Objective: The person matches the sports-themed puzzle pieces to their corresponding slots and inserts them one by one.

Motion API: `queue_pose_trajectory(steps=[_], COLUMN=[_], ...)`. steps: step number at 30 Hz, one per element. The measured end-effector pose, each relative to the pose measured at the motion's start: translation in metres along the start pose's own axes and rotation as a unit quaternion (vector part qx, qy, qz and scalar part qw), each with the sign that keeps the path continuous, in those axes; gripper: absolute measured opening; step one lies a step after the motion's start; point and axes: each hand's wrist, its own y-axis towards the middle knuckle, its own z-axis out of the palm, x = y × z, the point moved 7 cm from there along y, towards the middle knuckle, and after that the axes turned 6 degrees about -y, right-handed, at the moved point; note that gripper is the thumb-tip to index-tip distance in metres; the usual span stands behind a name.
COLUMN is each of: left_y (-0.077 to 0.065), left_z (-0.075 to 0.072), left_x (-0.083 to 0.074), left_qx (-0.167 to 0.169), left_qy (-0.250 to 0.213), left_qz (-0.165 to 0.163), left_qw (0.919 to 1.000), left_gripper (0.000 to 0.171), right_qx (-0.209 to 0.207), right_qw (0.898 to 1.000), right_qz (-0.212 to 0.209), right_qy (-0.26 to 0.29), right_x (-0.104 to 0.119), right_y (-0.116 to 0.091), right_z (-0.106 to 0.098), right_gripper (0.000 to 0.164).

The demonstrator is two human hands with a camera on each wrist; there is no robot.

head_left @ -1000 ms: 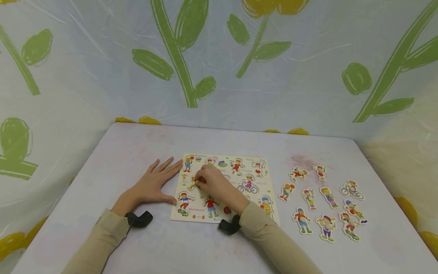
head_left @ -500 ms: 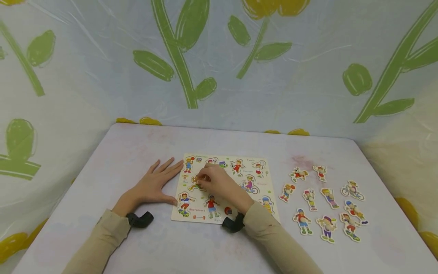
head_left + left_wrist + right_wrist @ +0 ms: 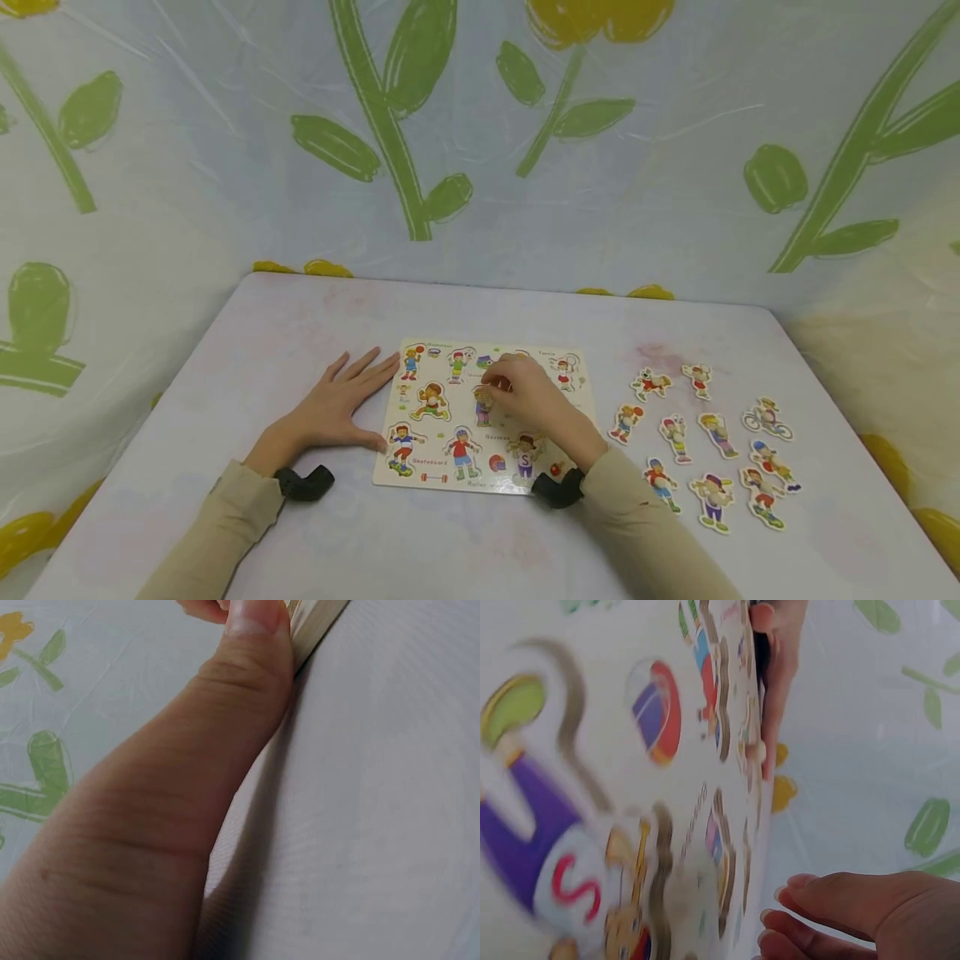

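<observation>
My left hand (image 3: pixel 333 406) lies spread on the table at the left edge of a sports puzzle board (image 3: pixel 442 423). Its thumb and fingertips touch that edge; in the left wrist view the thumb (image 3: pixel 240 682) meets the board's side. The runner puzzle piece (image 3: pixel 432 402) sits in its recess on the board, its pale knob visible. Over the board's middle hovers my right hand (image 3: pixel 528 390), fingers loosely bent. In the right wrist view its fingertips (image 3: pixel 799 894) hold nothing. The hand hides part of the board's upper right.
Right of the board lie several loose puzzle pieces, among them a cyclist piece (image 3: pixel 768 418), a basketball piece (image 3: pixel 626 423) and a baseball piece (image 3: pixel 712 502). A flower-printed cloth (image 3: pixel 630 208) hangs behind the table (image 3: pixel 330 542).
My right hand has let go of the runner piece and moved right across the board. That piece stays in its recess. My left hand keeps its place.
</observation>
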Motion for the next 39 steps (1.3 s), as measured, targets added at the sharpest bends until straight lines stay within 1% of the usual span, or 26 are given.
queue_pose_trajectory(steps=[7,10,14,17,21,23,26,30,34,39], left_y=[-0.001,-0.002,-0.004,-0.004,-0.003,-0.003,-0.002,-0.002,-0.002,-0.001], left_z=[0.0,0.0,0.0,0.0,0.0,-0.001,-0.001,-0.001,0.001,0.0], left_x=[0.003,0.004,0.002,0.001,0.001,0.0,-0.001,-0.001,0.0,0.0], left_qx=[0.006,0.009,-0.002,-0.01,-0.004,-0.001,0.002,0.004,0.007,0.001], left_qy=[0.006,-0.001,-0.008,-0.007,-0.007,-0.005,-0.003,-0.005,-0.001,-0.003], left_qz=[-0.006,-0.01,-0.002,0.003,-0.002,-0.004,-0.005,-0.006,-0.008,-0.004], left_qw=[0.9999,0.9999,1.0,0.9999,1.0,1.0,1.0,1.0,0.9999,1.0], left_gripper=[0.124,0.124,0.123,0.123,0.123,0.123,0.123,0.123,0.123,0.123], right_qx=[-0.008,-0.015,-0.026,-0.034,-0.031,-0.029,-0.02,-0.002,0.022,0.069], right_qw=[1.0,0.999,0.998,0.997,0.993,0.992,0.991,0.991,0.991,0.989], right_qz=[0.022,0.03,0.047,0.07,0.11,0.123,0.13,0.132,0.13,0.128], right_qy=[-0.005,-0.009,-0.012,-0.013,-0.016,-0.02,-0.024,-0.026,-0.034,-0.035], right_x=[-0.023,-0.033,-0.048,-0.061,-0.078,-0.086,-0.094,-0.104,-0.112,-0.121], right_y=[-0.015,-0.023,-0.037,-0.048,-0.063,-0.069,-0.077,-0.087,-0.098,-0.108], right_z=[-0.018,-0.027,-0.041,-0.052,-0.068,-0.074,-0.081,-0.084,-0.082,-0.073], right_gripper=[0.008,0.008,0.008,0.008,0.011,0.013,0.013,0.012,0.008,0.006])
